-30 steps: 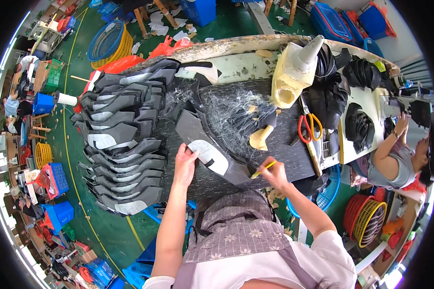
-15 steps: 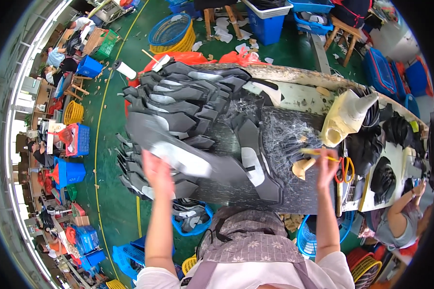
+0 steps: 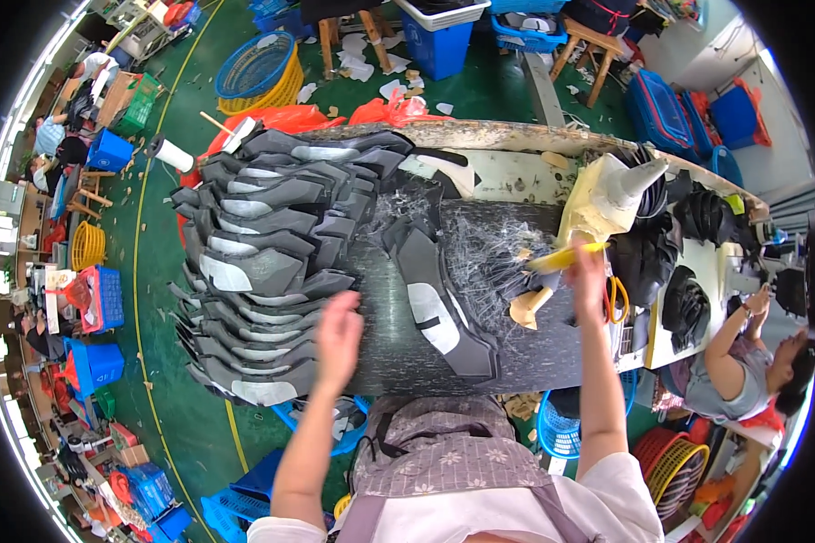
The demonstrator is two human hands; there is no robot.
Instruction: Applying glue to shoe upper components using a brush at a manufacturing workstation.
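Note:
My left hand (image 3: pixel 338 342) hovers empty over the dark tabletop, fingers stretched, at the right edge of the stacks. These overlapping stacks of dark grey shoe-upper pieces (image 3: pixel 272 271), with pale grey patches, cover the left of the table. In my right hand (image 3: pixel 589 276) is a yellow stick-like tool (image 3: pixel 561 259), smeared by motion. Close below it sits a tan flared piece (image 3: pixel 527 310) with a short stem; whether my hand touches it I cannot tell. Between my hands lies another small stack of grey pieces (image 3: pixel 439 312).
Behind my right hand stands a cream plastic container (image 3: pixel 598 204) with a grey cone. Orange-handled scissors (image 3: pixel 618 299) lie beside that hand. Stringy dried residue (image 3: pixel 493 249) covers part of the tabletop (image 3: pixel 380 353). Blue baskets (image 3: pixel 561 430) stand below; another person (image 3: pixel 743 357) sits at the right.
The grey piece from my left hand now rests among the left stacks, and that hand has moved right, away from them. The yellow tool has swung in my right hand. The whole view has shifted.

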